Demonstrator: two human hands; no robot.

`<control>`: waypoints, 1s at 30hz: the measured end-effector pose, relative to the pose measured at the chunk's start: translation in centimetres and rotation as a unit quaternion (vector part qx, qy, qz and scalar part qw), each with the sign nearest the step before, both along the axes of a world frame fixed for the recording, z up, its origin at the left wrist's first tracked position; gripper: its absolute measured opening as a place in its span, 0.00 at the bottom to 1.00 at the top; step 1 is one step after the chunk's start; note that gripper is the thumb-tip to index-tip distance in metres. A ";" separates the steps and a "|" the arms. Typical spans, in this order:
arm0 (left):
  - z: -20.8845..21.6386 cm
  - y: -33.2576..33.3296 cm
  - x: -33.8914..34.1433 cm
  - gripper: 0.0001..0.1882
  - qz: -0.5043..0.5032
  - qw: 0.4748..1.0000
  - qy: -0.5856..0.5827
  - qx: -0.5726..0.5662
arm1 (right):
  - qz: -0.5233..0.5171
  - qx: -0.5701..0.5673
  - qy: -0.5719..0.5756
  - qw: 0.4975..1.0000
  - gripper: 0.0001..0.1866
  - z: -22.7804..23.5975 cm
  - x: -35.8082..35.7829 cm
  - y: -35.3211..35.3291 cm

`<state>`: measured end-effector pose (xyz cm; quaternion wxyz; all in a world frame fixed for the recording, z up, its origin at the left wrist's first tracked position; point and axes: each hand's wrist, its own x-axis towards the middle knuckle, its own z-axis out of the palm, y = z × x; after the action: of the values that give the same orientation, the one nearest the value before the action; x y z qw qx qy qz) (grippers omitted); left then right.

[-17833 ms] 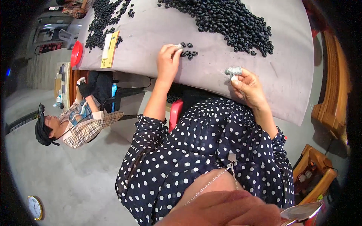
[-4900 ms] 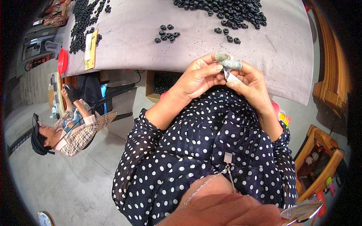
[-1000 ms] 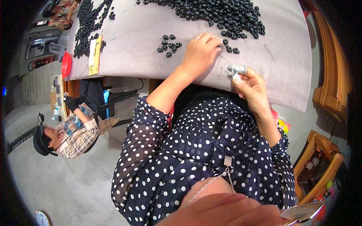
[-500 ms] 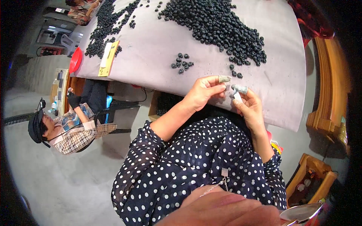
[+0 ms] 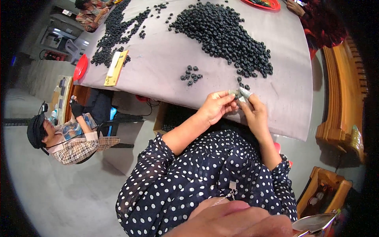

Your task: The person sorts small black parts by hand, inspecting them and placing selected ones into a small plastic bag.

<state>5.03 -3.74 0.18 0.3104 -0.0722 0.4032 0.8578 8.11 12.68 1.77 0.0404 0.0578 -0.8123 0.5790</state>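
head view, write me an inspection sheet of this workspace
Surface: pale tablecloth
Job's things: large heap of black pieces; small group nearer the hands
Clutter: red bowl and yellow card at left; red tray at the far side
Hands: left hand and right hand, fingertips close together; what they pinch is unclear
Cables: dark cable below the tablecloth's near edge
Surroundings: seated person in checked shirt at left, wooden furniture at right

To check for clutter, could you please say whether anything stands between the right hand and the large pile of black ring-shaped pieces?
A few loose black pieces do, lying on the tablecloth between the right hand and the large pile.
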 end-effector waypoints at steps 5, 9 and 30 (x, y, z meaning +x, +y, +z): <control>0.2 -0.7 -0.6 0.07 0.016 0.997 -0.018 0.070 | -0.015 -0.047 0.006 0.999 0.16 -0.3 -0.3 -0.4; 0.5 -1.3 -0.9 0.07 0.010 0.991 -0.042 0.128 | 0.062 -0.235 -0.145 0.959 0.17 0.4 -0.5 0.3; 0.5 0.2 -0.1 0.07 0.006 0.987 -0.099 0.130 | 0.144 -0.350 -0.175 0.909 0.18 0.8 0.0 0.9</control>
<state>4.95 -3.57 0.64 0.3500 -0.1180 0.2554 0.8935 8.14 13.58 2.58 -0.1679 0.0539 -0.5341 0.8268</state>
